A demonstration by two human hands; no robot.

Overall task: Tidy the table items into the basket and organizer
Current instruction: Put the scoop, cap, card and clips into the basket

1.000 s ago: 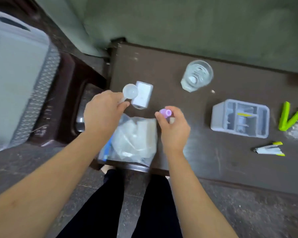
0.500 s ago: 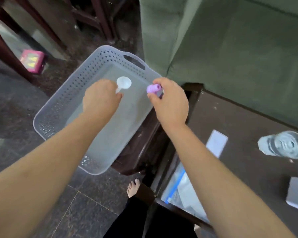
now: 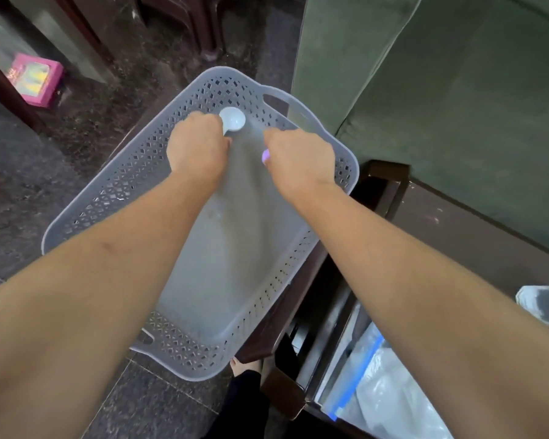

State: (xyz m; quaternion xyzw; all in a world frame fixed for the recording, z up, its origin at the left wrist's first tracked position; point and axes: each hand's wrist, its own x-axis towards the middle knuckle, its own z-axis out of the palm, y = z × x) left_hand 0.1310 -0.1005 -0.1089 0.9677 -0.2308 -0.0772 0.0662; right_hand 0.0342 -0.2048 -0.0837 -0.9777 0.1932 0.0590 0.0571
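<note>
A grey perforated plastic basket (image 3: 114,198) sits on a dark stool left of the table, with nothing lying on its floor. Both my hands reach down inside it near its far end. My left hand (image 3: 197,145) grips the handle of a white plastic scoop (image 3: 232,119), whose round bowl sticks out beyond my knuckles. My right hand (image 3: 300,160) is curled round a small purple object (image 3: 264,156); only a sliver of it shows under my fingers.
A dark brown table (image 3: 476,236) lies at right, with a clear zip bag (image 3: 381,394) with a blue seal at its near corner. A green sofa (image 3: 441,90) stands behind. A pink box (image 3: 34,78) lies on the floor at far left. My bare foot (image 3: 246,364) shows below the basket.
Both hands have carried the scoop and the purple object from the table to the left and lowered them into the basket. The view has swung left and tilted down.
</note>
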